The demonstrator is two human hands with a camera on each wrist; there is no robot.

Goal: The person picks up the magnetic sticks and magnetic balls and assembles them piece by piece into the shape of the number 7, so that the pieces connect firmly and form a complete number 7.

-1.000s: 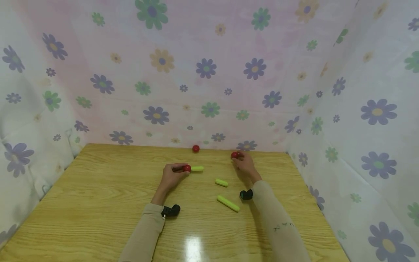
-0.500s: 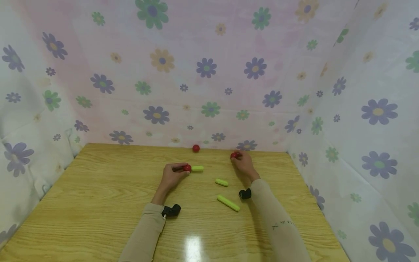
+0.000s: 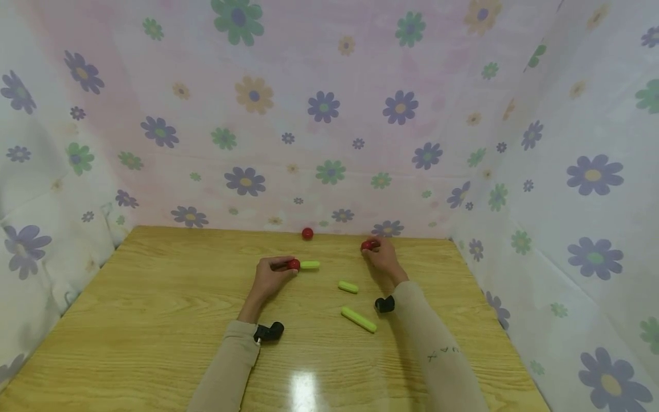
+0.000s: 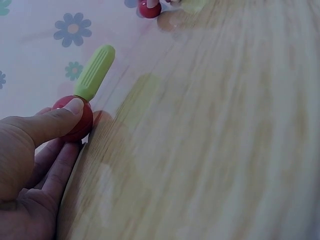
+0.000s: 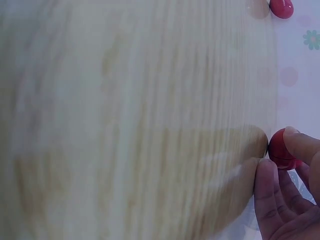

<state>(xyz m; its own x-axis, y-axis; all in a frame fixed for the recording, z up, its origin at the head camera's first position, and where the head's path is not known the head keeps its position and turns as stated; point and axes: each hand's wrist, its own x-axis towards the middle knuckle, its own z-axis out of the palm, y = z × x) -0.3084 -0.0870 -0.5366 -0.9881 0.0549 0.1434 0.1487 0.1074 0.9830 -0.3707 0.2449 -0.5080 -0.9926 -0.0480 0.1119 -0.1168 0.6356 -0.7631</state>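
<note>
My left hand [image 3: 271, 277] pinches a red ball [image 4: 80, 120] between thumb and fingers, close over the table. A short light-green ridged stick [image 4: 96, 71] sticks out from that ball, pointing right in the head view. Farther right and back, my right hand [image 3: 385, 258] grips a second red ball [image 5: 283, 150], with the thumb on its upper side and fingers around it. A third red ball [image 3: 307, 233] sits at the table's back edge, between the two hands in the head view.
Two loose light-green sticks lie on the wooden table [image 3: 154, 320]: a short stick [image 3: 348, 287] and, nearer, a longer stick [image 3: 358, 319]. Flower-printed cloth [image 3: 324, 143] hangs behind the table and along both sides.
My right hand has shifted slightly left with its red ball. The left hand, its ball and the loose sticks stay where they were.
</note>
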